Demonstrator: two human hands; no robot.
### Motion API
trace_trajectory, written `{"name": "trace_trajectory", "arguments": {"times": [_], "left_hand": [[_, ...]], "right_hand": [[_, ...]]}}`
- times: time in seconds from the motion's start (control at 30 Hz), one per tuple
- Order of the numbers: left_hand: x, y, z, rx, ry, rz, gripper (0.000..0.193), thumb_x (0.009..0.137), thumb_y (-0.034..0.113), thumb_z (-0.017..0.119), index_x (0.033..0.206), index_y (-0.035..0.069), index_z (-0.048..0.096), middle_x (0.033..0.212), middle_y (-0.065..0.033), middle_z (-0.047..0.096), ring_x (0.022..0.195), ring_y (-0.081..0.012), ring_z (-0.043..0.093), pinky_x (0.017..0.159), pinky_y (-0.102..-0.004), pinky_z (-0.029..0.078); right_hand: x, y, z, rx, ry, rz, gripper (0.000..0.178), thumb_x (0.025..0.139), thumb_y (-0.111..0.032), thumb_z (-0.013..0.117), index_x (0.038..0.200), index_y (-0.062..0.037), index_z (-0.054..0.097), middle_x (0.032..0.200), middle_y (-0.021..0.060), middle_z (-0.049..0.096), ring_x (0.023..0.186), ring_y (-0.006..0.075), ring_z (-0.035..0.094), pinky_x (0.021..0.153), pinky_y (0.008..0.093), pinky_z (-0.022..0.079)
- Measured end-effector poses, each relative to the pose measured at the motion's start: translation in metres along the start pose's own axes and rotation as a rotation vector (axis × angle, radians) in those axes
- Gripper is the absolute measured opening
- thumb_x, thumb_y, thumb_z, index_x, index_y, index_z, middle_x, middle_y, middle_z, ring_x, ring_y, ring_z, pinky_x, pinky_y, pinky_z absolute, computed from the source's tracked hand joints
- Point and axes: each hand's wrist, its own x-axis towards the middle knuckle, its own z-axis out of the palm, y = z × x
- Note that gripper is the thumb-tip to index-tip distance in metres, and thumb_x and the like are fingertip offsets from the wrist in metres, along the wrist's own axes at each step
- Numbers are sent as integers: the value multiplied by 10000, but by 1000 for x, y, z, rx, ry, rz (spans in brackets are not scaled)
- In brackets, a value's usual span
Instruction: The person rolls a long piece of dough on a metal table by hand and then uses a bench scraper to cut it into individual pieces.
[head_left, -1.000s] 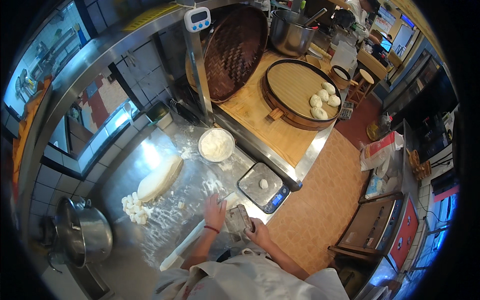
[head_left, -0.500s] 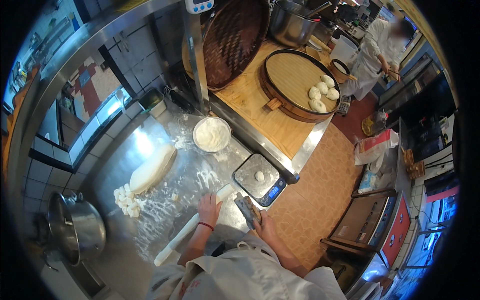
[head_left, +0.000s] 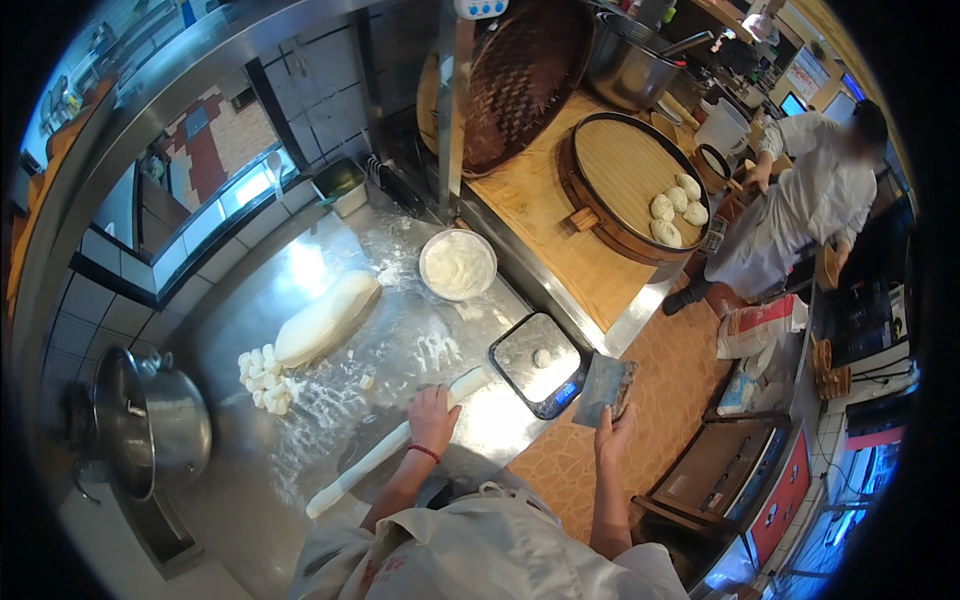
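A long rope of dough (head_left: pixel 362 468) runs slantwise across the steel worktop, its upper end beside the scale. Over its upper part my left hand (head_left: pixel 433 420) lies with curled fingers, holding it against the metal. My right hand (head_left: pixel 614 435) grips a dough scraper (head_left: pixel 602 388) with a broad flat blade, raised to the right of the scale and apart from the dough. On the digital kitchen scale (head_left: pixel 515 357) sits one small dough piece (head_left: pixel 542 358). A single cut piece (head_left: pixel 367 382) rests on the floured steel left of the rope.
Farther left lie a large dough log (head_left: pixel 330 318) and a heap of small dough pieces (head_left: pixel 262 378). A flour bowl (head_left: pixel 457 265) stands behind the scale. Several buns sit in a round steamer (head_left: pixel 620 170). A steel pot (head_left: pixel 165 430) stands left; a co-worker (head_left: pixel 800 190) is at far right.
My right hand has carried the scraper right and upward, away from the dough rope's end. My left hand stays on the rope. The co-worker has come closer and the view has shifted.
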Motion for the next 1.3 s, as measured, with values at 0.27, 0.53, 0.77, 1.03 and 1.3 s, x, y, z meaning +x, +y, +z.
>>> {"name": "trace_trajectory", "arguments": {"times": [0.27,0.53,0.77,1.03,1.3], "left_hand": [[13,8,6,53,-11,-14,518,782,306,798,1223,115,604,1120,-67,573,1069,-291,551,878,-468,451],[29,16,9,19,22,52,498,748,299,808,1171,112,625,1095,-56,575,1049,-284,557,847,-435,459],[35,15,14,3,29,45,510,741,346,805,1168,119,646,1055,-42,583,998,-267,562,804,-430,445],[37,24,10,23,45,-11,488,744,349,807,1157,128,672,1049,-33,593,985,-256,569,783,-426,441],[34,22,14,-22,73,-7,413,725,292,812,1086,132,689,1039,-23,595,982,-245,570,789,-425,438]], "right_hand": [[11,-58,84,10,-472,-98,369,895,-109,641,1220,5,509,840,288,632,811,475,641,694,483,497],[-6,-81,127,-337,-715,-475,357,847,-92,672,1138,-42,471,918,275,653,818,487,648,682,545,518],[-6,-84,129,-366,-786,-465,374,858,-122,677,1170,-50,485,894,262,669,809,478,654,678,536,519],[-24,-84,112,-296,-815,-546,431,848,-117,696,1213,-40,480,842,257,657,770,481,648,645,535,511],[-21,-75,116,-270,-894,-530,360,821,-76,702,1074,-27,451,776,287,633,752,512,625,639,556,505]]}}
